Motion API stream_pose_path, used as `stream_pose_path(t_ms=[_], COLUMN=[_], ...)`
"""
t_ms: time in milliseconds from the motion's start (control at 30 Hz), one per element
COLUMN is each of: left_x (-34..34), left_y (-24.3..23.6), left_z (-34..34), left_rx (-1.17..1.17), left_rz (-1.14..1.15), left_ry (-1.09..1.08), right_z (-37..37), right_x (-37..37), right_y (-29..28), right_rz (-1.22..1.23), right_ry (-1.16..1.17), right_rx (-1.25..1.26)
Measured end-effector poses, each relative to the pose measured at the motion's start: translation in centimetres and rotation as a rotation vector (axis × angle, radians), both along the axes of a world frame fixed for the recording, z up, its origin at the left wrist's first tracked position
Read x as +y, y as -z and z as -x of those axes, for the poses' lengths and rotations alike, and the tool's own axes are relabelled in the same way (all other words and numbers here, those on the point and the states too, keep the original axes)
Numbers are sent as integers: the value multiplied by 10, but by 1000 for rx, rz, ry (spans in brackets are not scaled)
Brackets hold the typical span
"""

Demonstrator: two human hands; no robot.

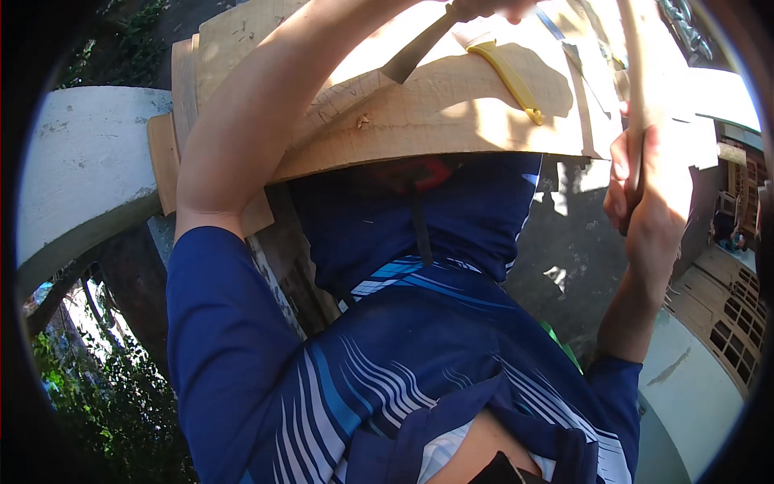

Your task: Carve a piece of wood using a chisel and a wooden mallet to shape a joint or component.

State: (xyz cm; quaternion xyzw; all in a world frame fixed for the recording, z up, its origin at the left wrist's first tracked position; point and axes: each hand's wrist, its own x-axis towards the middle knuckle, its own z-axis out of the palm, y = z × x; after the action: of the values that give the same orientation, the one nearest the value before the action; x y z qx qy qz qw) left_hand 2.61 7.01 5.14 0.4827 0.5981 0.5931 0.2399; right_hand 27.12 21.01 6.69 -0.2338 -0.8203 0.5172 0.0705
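My left arm reaches across the wooden workpiece to the top edge of the view. There my left hand (504, 10), partly cut off, is closed around the handle of a flat-bladed chisel (418, 48). The blade slants down to the left, its wide end at a pencil-marked strip of wood (348, 98). On the right, my right hand (645, 181) wraps round a long wooden handle (634, 73). That handle rises past the top edge, so its head is out of sight. A yellow-handled tool (509, 79) lies on the pale wooden board (451, 121) between my hands.
Another slim metal tool (574, 56) lies at the board's right. A wood chip (363, 121) rests near the front edge. A white curved surface (97, 153) stands at left, with foliage below. Lattice-like cut wooden panels (738, 310) lie at far right.
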Motion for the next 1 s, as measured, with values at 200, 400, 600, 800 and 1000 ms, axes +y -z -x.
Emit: stream_pose_path(t_ms=[200, 400, 600, 800, 1000], left_x=[4, 8, 10, 21, 23], left_y=[4, 12, 5, 17, 25], left_z=[1, 2, -7, 0, 4], left_rx=[-9, 23, 60, 79, 56], left_rz=[198, -31, 198, 44, 73], left_ry=[-74, -14, -110, -18, -32], right_z=[-6, -4, -1, 1, -8], right_x=[-5, 5, -1, -19, -27], right_y=[12, 19, 21, 26, 49], right_rz=[332, 393, 306, 262, 465], right_ry=[169, 171, 192, 220, 182], right_rx=[276, 434, 377, 252, 25])
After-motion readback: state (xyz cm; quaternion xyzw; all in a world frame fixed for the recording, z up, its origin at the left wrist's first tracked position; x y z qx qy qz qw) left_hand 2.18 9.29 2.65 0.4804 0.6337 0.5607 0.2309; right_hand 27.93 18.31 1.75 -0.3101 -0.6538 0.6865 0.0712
